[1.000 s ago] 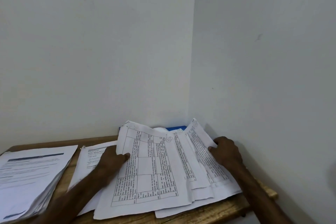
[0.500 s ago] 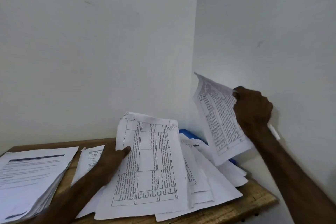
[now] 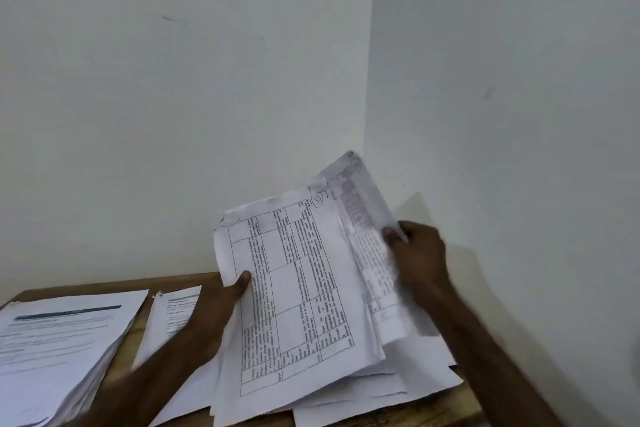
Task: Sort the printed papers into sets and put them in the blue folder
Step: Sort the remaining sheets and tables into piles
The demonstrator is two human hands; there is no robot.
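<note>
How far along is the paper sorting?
Looks done: a thick stack and a thinner set lie at the left. In hand: the left hand grips gridded sheets, the right hand pinches a blurred sheet beside them. Left: loose papers underneath; blue folder not in view.

Hands: 2, my L hand [image 3: 221, 308] and R hand [image 3: 420, 253]. Surface [image 3: 138, 326]: 1, wooden.

Paper groups: 5.
- 1 thick stack [image 3: 59, 333] at left
- 1 thin set [image 3: 173, 315] just right of it
- 1 table-printed bundle [image 3: 294, 288] in my L hand
- 1 blurred sheet [image 3: 367, 246] in my R hand, poss. more behind it, can't tell
- 1 loose pile [image 3: 415, 378] near right, under those two

Sheets per group: can't count, edges overlap.

Circled mark [image 3: 318, 200] in pen: 1, on the bundle's far corner.

Walls: 2, left wall [image 3: 173, 114] and right wall [image 3: 502, 114].
</note>
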